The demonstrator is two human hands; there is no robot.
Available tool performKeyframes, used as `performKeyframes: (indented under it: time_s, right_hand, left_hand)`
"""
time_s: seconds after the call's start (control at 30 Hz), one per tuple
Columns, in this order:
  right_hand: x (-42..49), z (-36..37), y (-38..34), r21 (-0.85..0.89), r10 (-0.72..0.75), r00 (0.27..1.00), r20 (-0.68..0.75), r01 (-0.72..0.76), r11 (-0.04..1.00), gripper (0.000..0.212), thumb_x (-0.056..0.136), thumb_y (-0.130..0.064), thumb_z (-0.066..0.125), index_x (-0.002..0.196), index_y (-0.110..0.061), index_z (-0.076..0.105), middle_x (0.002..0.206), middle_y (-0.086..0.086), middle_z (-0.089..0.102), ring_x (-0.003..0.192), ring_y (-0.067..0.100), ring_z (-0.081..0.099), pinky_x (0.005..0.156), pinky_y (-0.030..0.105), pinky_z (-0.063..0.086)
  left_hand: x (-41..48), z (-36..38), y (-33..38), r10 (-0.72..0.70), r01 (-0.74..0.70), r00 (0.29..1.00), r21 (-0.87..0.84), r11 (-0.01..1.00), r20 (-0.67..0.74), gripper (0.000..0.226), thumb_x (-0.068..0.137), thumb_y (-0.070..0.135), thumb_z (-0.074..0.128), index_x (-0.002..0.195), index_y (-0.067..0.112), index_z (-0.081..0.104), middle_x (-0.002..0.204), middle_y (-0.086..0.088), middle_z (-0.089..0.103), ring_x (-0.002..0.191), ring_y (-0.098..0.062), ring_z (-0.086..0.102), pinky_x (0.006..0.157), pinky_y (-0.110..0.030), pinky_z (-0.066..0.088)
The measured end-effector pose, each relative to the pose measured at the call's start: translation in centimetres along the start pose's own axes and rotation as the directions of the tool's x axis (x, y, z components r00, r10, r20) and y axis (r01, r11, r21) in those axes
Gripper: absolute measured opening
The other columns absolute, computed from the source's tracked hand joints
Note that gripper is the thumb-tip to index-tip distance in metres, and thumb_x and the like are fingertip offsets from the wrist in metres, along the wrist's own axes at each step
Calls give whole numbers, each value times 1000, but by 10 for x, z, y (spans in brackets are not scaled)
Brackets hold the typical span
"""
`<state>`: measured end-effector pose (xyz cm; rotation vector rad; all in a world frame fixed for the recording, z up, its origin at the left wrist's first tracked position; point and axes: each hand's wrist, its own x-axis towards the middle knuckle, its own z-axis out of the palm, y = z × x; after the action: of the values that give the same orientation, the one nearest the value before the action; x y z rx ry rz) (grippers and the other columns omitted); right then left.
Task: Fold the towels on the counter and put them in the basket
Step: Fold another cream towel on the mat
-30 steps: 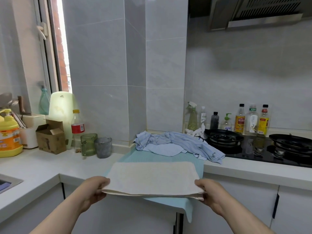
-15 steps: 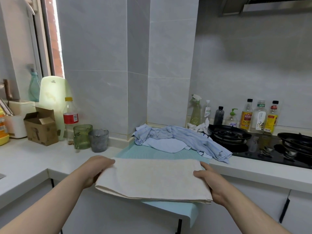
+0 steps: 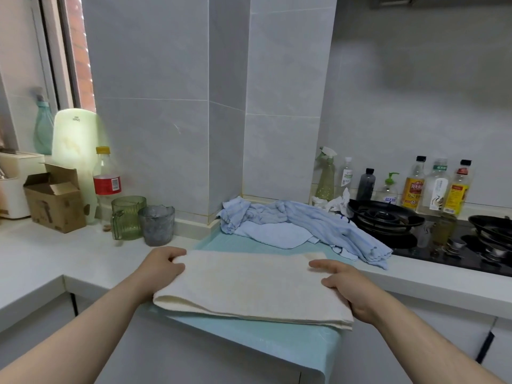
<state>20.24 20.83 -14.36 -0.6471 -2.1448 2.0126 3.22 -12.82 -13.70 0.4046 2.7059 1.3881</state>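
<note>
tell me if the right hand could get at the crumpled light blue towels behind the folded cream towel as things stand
Probably yes. The right hand rests on the folded cream towel, and the crumpled light blue towels lie just beyond with only bare teal mat between.

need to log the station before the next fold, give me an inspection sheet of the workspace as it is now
surface: white counter, teal mat laid over its front edge
job's things: folded cream towel on the mat; crumpled blue towels behind it; basket not in view
clutter: cardboard box, two cups, row of bottles
hands: left hand grips the towel's left end; right hand rests on its right end
cables: nothing seen
surroundings: gas stove right, window left
</note>
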Motion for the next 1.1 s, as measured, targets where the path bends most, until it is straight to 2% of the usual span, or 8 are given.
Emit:
performKeyframes:
  time_s: [0.17,0.27,0.33,0.4,0.63,0.83,1.0,1.1]
  right_hand:
    - [4,-9,1,29,37,996,79,-40,999,60,87,12,52,136,-23,50,123,7,64,99,29,68,72,32,56]
    - [7,-11,3,105,33,991,133,-47,993,69,85,15,53,143,-21,43,128,8,62,104,30,67,74,33,56]
    - [8,-10,3,143,33,990,141,-53,988,72,85,16,52,146,-20,39,132,10,59,106,32,65,77,35,56]
    - [6,-10,2,183,28,991,129,-52,982,72,85,17,51,147,-19,38,133,12,57,105,34,65,73,34,58]
    - [-7,-37,-1,263,29,997,72,-47,964,70,85,17,49,145,-17,40,129,14,59,99,38,66,64,36,60]
    - [-9,-54,0,281,20,997,72,-40,959,70,84,19,49,146,-12,38,131,14,59,106,37,65,76,41,59]
    - [-12,-45,-32,183,-39,997,62,27,983,72,85,15,53,148,-16,34,129,11,57,97,35,67,67,37,60]
    - [-15,-31,-63,68,-116,993,28,114,991,73,85,10,59,146,-22,38,131,12,55,84,31,71,58,32,58]
  left_hand:
    - [0,0,9,170,-88,971,407,909,-168,60,87,39,65,142,23,47,144,-3,49,129,-23,48,106,-36,38]
    - [-18,19,36,288,-309,951,350,884,111,67,85,53,62,145,29,41,154,7,35,140,-13,34,113,-30,26]
    - [-28,42,51,279,-416,892,409,812,355,78,86,63,55,152,31,26,162,8,13,149,-11,11,119,-30,11]
    - [-29,65,62,270,-491,844,466,736,463,87,84,71,49,155,33,13,163,7,-3,149,-11,-5,122,-36,2]
    - [-9,122,88,201,-570,778,535,623,595,107,71,86,44,155,34,1,163,4,-11,149,-16,-15,120,-49,-5]
    - [-8,142,79,229,-600,777,581,550,587,108,71,89,38,154,33,-4,162,4,-13,149,-16,-15,120,-47,-6]
    - [-7,143,79,277,-584,792,543,604,544,103,72,87,41,155,35,7,163,7,-3,150,-13,-5,121,-41,-1]
    - [-9,135,78,377,-433,859,98,896,345,86,73,77,43,142,27,46,153,5,37,140,-16,35,108,-15,27]
